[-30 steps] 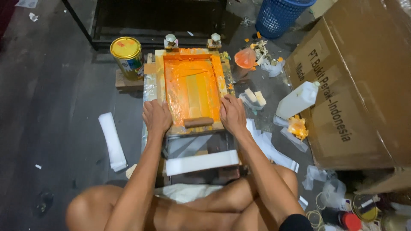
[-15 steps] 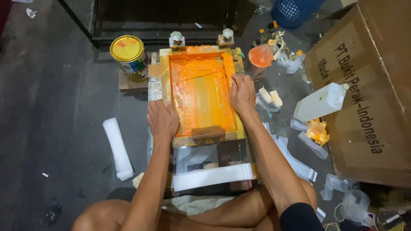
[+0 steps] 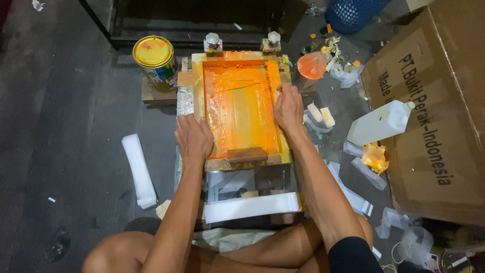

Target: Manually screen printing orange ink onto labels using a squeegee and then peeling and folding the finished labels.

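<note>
We see one screen-printing frame (image 3: 237,108) at the centre of the frame, coated in orange ink, its long axis running from the bottom of the picture up toward the top, where two metal hinge clamps (image 3: 212,41) hold its far end. One wooden squeegee (image 3: 247,154) lies crosswise at the near end of the screen, its length running left to right.

Our left hand (image 3: 193,137) rests flat, fingers spread, on the frame's left rail near the lower corner. Our right hand (image 3: 288,107) presses on the right rail, higher up, fingers curled over the edge. Both are laid on the frame, well apart from each other, with the inked screen between them.

At upper left of the frame stands one paint can (image 3: 156,61) with a yellow lid. One white plastic jug (image 3: 380,124) lies at right beside one large cardboard box (image 3: 439,101). One blue basket (image 3: 353,12) sits at top right.
</note>
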